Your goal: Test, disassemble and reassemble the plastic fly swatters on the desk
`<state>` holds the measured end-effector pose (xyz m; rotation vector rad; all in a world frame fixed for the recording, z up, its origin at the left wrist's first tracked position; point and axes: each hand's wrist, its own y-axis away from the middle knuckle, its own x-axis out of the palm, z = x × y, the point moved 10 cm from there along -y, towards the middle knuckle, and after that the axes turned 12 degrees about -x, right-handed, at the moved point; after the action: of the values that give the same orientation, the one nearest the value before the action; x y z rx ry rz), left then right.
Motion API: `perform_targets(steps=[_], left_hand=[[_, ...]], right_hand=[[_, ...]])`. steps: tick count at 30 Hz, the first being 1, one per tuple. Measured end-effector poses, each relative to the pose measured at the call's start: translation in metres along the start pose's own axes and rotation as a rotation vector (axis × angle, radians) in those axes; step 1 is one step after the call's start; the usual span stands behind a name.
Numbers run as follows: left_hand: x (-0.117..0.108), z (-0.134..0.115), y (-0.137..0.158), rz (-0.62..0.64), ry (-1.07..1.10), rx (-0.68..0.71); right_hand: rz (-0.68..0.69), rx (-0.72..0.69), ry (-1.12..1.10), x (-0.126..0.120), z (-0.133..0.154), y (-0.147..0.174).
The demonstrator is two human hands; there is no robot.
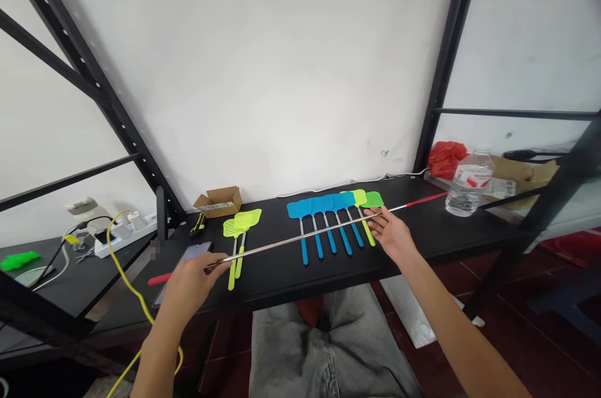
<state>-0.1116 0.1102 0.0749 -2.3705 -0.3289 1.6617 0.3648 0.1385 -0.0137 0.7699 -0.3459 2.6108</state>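
A long red fly swatter (291, 240) with a thin metal shaft stretches across in front of me, over the table. Its red ends stick out past both hands; the right one seems to be the head seen edge-on. My left hand (193, 278) is closed round the shaft near its left red end. Toward the other end, my right hand (389, 233) has its fingers curled loosely about the shaft. Beneath and behind lie several blue fly swatters (330, 240) in a row, with yellow-green swatters (367, 229) and a green head (374, 199) beside them. Two yellow-green swatters (239, 260) lie near my left hand.
A small open cardboard box (218, 201), a yellow-black cutter (198, 224) and a phone (197, 250) are at left. Farther left are a power strip (124, 235) and yellow cable (123, 274). A water bottle (469, 185) and red bag (447, 159) stand right. Black frame posts (448, 41) flank the table.
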Motion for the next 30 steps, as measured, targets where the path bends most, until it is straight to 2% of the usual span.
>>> perform_targets(steps=[2,4,7,9,10,13,15,19,23,26,30], left_hand=[[-0.011,0.002,-0.001,-0.111,-0.029,0.028],[-0.018,-0.006,0.000,-0.187,-0.025,0.092],[-0.025,-0.034,0.007,-0.275,0.036,0.168],[-0.025,-0.052,0.012,-0.267,0.132,0.160],[-0.019,-0.059,0.013,-0.209,0.194,0.135],[0.017,-0.077,0.016,0.123,0.387,0.069],[0.037,-0.080,0.019,0.280,0.526,0.025],[0.054,-0.055,0.009,0.326,0.884,-0.172],[0.057,-0.015,-0.001,0.233,1.219,-0.403],[0.053,0.005,-0.003,0.149,1.318,-0.496],[0.057,0.015,-0.002,0.131,1.310,-0.582]], right_hand=[[-0.042,0.002,-0.039,-0.003,-0.001,0.000],[-0.075,-0.002,-0.073,-0.003,-0.002,0.001],[-0.099,-0.004,-0.124,0.004,-0.005,0.005],[-0.087,0.003,-0.165,0.013,-0.008,0.010],[-0.076,0.010,-0.188,0.018,-0.009,0.013],[-0.046,0.028,-0.249,0.032,-0.013,0.020],[-0.029,0.038,-0.277,0.039,-0.016,0.025],[0.027,0.044,-0.329,0.056,-0.021,0.033],[0.126,0.052,-0.368,0.076,-0.026,0.043],[0.203,0.037,-0.379,0.087,-0.025,0.049],[0.229,-0.007,-0.391,0.089,-0.020,0.050]])
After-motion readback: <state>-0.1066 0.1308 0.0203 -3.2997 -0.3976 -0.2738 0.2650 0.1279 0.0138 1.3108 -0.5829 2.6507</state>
